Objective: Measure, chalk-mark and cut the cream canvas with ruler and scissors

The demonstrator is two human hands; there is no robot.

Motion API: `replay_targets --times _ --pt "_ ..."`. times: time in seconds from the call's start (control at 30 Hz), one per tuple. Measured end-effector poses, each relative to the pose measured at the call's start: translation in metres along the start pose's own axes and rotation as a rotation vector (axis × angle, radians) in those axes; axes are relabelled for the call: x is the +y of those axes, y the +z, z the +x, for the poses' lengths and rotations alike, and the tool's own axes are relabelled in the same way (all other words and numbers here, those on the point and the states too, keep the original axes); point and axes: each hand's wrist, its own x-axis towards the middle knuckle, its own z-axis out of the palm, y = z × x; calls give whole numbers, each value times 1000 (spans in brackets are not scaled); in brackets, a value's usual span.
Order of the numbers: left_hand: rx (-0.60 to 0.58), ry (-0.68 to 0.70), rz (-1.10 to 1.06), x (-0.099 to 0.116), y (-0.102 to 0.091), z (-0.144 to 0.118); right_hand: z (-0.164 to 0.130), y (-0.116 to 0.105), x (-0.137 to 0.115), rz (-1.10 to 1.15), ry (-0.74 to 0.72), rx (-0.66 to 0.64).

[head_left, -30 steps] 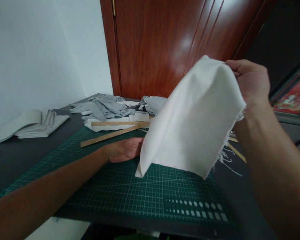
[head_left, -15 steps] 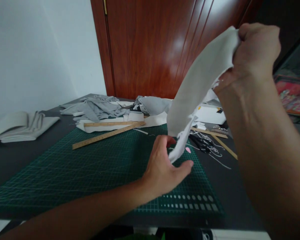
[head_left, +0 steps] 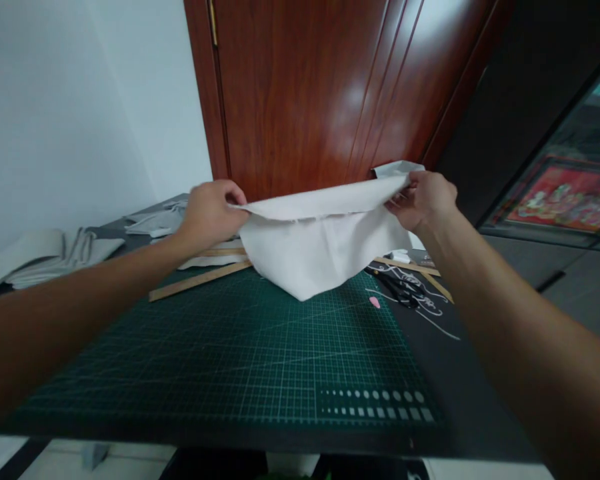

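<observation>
White cloth held up over far end of green cutting mat, long axis running left-right, lower corner sagging to touch mat. Left hand pinching left top edge, right hand pinching right. Wooden rulers just behind. No readable writing.

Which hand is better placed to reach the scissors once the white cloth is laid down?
Probably the right hand: the scissors lie on the dark table just below it, right of the cutting mat. The left hand holds the white cloth at its far corner.
</observation>
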Motion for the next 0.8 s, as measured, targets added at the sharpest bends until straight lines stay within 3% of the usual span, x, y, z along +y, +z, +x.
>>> replay_targets --times 0.1,0.17,0.23,0.3,0.37,0.4,0.5,0.7,0.8 --pt "86 42 78 -8 -30 5 -20 -11 10 -30 16 73" --pt "55 82 110 -19 -45 -10 -47 -26 15 -95 36 37" --pt "-119 127 122 -38 -57 -37 -80 -47 23 -206 80 -52" --pt "-374 141 123 -61 -64 -68 -110 -68 33 -377 135 -167" --pt "-541 89 149 -79 -67 -97 -131 -84 42 -583 156 -299" --pt "-646 47 178 -84 -66 -109 -138 -89 47 -680 142 -364" --pt "-674 104 199 -77 -54 -132 -150 -87 57 -907 52 -570" --pt "-748 309 233 -42 -9 -136 -174 -38 72 -1097 -173 -1058" --pt "-741 373 264 -42 7 -135 -179 -25 81 -1192 -224 -1133"
